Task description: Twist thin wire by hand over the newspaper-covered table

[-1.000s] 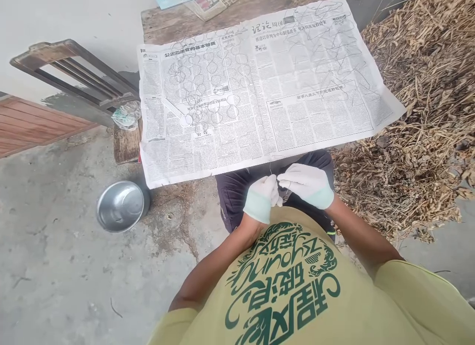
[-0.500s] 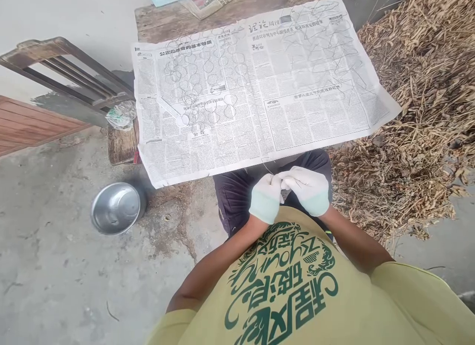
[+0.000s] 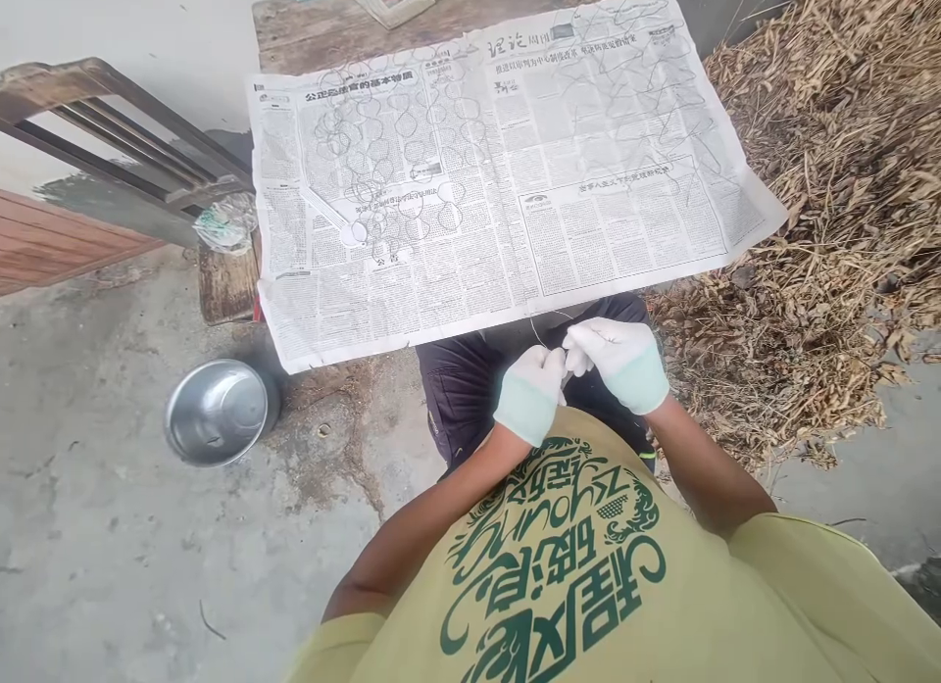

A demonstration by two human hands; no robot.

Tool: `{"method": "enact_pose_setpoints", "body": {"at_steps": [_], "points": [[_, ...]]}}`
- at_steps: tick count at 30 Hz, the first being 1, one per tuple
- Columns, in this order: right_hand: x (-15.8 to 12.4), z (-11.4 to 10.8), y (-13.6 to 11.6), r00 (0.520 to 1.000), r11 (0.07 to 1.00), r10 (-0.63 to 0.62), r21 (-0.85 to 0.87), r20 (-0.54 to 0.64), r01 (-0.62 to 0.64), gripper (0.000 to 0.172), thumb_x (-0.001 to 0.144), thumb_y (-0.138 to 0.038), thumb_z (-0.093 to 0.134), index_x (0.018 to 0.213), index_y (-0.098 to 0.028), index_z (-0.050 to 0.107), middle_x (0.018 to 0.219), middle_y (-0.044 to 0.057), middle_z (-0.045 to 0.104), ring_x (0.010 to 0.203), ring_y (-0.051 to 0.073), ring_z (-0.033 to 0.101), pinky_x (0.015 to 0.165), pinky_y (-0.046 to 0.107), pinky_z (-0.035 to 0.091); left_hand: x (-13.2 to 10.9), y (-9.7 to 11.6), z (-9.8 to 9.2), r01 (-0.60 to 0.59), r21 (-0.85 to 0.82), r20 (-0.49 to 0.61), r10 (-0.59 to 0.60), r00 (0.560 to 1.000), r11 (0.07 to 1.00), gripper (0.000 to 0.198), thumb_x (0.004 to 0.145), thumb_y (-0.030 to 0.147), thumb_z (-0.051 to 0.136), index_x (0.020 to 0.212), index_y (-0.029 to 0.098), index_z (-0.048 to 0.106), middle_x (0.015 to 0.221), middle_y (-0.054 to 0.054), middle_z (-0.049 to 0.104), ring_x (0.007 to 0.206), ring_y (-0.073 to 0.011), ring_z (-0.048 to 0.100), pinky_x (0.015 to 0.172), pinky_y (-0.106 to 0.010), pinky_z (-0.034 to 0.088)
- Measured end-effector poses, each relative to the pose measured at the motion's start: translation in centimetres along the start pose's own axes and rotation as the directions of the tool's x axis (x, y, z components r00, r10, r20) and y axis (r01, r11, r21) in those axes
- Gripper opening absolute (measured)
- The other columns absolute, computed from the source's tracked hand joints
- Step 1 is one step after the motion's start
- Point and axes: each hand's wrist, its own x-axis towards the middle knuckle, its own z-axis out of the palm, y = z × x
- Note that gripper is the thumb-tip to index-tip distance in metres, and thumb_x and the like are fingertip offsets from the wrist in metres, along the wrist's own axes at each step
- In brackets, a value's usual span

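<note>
My left hand (image 3: 535, 377), in a white glove with a pale green cuff, is closed with its fingertips pinching a thin wire (image 3: 536, 331). Gloved the same way, my right hand (image 3: 609, 358) pinches at the wire close beside the left fingertips; the exact grip is hidden by the fingers. The wire curves up from the hands, above my lap and just below the front edge of a newspaper (image 3: 470, 301). On the newspaper's left half lie several round wire loops (image 3: 410, 124), and thin bent wires (image 3: 639, 95) are spread over its right half.
Among the loops is a slim white stick with a round end (image 3: 356, 233). The newspaper covers a wooden table (image 3: 309, 36). To the left stand a wooden chair (image 3: 227, 281) with a crumpled plastic bag (image 3: 226, 222) and a metal basin (image 3: 219, 414). Dry plant stalks (image 3: 830, 173) are heaped right.
My right hand has shifted a little to the right and up, its fingers less overlapped with the left. More of the curved wire shows above the hands. The view has shifted slightly.
</note>
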Motion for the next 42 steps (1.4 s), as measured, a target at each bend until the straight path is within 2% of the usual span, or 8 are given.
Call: {"method": "enact_pose_setpoints", "body": {"at_steps": [6, 10, 13, 18, 21, 27, 34, 42], "points": [[0.4, -0.3, 0.7, 0.999, 0.999, 0.006, -0.040, 0.039, -0.005, 0.033, 0.095, -0.041, 0.068, 0.071, -0.020, 0.076, 0.060, 0.002, 0.073, 0.049, 0.013, 0.061, 0.053, 0.027, 0.051, -0.1, 0.4, -0.1, 0.019, 0.110, 0.036, -0.023, 0.999, 0.994, 0.037, 0.102, 0.032, 0.049, 0.066, 0.026, 0.044, 0.047, 0.006, 0.051, 0.047, -0.0145, 0.057, 0.060, -0.030, 0.041], [1.0, -0.4, 1.0, 0.994, 0.996, 0.095, -0.009, 0.048, -0.094, 0.033, 0.092, -0.043, 0.070, 0.070, -0.019, 0.075, 0.055, 0.001, 0.069, 0.045, 0.013, 0.057, 0.047, 0.026, 0.047, -0.2, 0.4, 0.0, -0.013, 0.111, 0.034, 0.010, 0.999, 0.994, 0.035, 0.101, 0.031, 0.051, 0.066, 0.026, 0.048, 0.044, 0.005, 0.054, 0.047, -0.0149, 0.058, 0.065, -0.030, 0.044], [1.5, -0.4, 1.2, 0.988, 0.990, 0.135, 0.014, 0.077, -0.137, 0.030, 0.088, -0.041, 0.074, 0.068, -0.019, 0.075, 0.055, 0.001, 0.068, 0.045, 0.013, 0.056, 0.046, 0.026, 0.046, 0.0, 0.4, 0.2, -0.001, 0.036, 0.015, 0.000, 1.000, 0.999, 0.037, 0.100, 0.034, 0.052, 0.064, 0.026, 0.049, 0.042, 0.005, 0.054, 0.045, -0.0148, 0.058, 0.060, -0.029, 0.044], [1.5, -0.2, 1.3, 0.989, 0.995, 0.102, -0.006, 0.108, -0.102, 0.025, 0.091, -0.033, 0.068, 0.072, -0.019, 0.075, 0.062, 0.001, 0.071, 0.054, 0.013, 0.061, 0.057, 0.027, 0.051, 0.2, 0.3, 0.4, 0.043, -0.128, -0.034, -0.048, 0.998, 0.991, 0.039, 0.097, 0.036, 0.056, 0.061, 0.025, 0.047, 0.042, 0.005, 0.052, 0.040, -0.0162, 0.059, 0.048, -0.028, 0.042], [1.5, -0.4, 1.1, 0.991, 0.997, 0.072, -0.019, 0.110, -0.070, 0.031, 0.097, -0.035, 0.060, 0.073, -0.019, 0.073, 0.061, 0.000, 0.069, 0.055, 0.013, 0.060, 0.059, 0.027, 0.052, 0.4, 0.2, 0.3, 0.000, -0.222, -0.005, -0.001, 1.000, 0.975, 0.038, 0.096, 0.037, 0.059, 0.061, 0.024, 0.051, 0.042, 0.004, 0.052, 0.043, -0.0159, 0.060, 0.053, -0.028, 0.048], [1.7, -1.0, 0.8, 0.965, 0.990, 0.141, -0.017, 0.220, -0.140, 0.033, 0.098, -0.036, 0.058, 0.073, -0.019, 0.071, 0.054, -0.001, 0.066, 0.047, 0.013, 0.057, 0.053, 0.027, 0.048, 1.7, -0.9, -1.0, -0.079, -0.465, 0.038, 0.109, 0.993, 0.882, 0.028, 0.094, 0.043, 0.068, 0.081, 0.018, 0.069, 0.062, 0.001, 0.066, 0.052, -0.0129, 0.059, 0.061, -0.029, 0.056], [1.7, -0.9, 0.5, 0.946, 0.986, 0.164, -0.041, 0.278, -0.159, 0.038, 0.101, -0.038, 0.056, 0.069, -0.020, 0.067, 0.049, -0.002, 0.062, 0.046, 0.013, 0.054, 0.055, 0.028, 0.046, 1.9, -1.4, -3.1, -0.206, -0.379, -0.057, 0.199, 0.978, 0.902, 0.025, 0.095, 0.042, 0.071, 0.094, 0.018, 0.079, 0.080, -0.003, 0.075, 0.065, -0.0128, 0.067, 0.067, -0.027, 0.055], [1.8, -1.5, 0.7, 0.927, 0.989, 0.133, -0.110, 0.351, -0.100, 0.050, 0.104, -0.038, 0.050, 0.057, -0.022, 0.058, 0.051, -0.001, 0.061, 0.051, 0.013, 0.054, 0.062, 0.028, 0.047, 1.4, -1.2, -3.8, 0.004, -0.613, 0.133, 0.098, 0.986, 0.790, 0.038, 0.084, 0.048, 0.086, 0.102, 0.015, 0.079, 0.086, -0.006, 0.078, 0.068, -0.0158, 0.072, 0.075, -0.033, 0.061]]}}
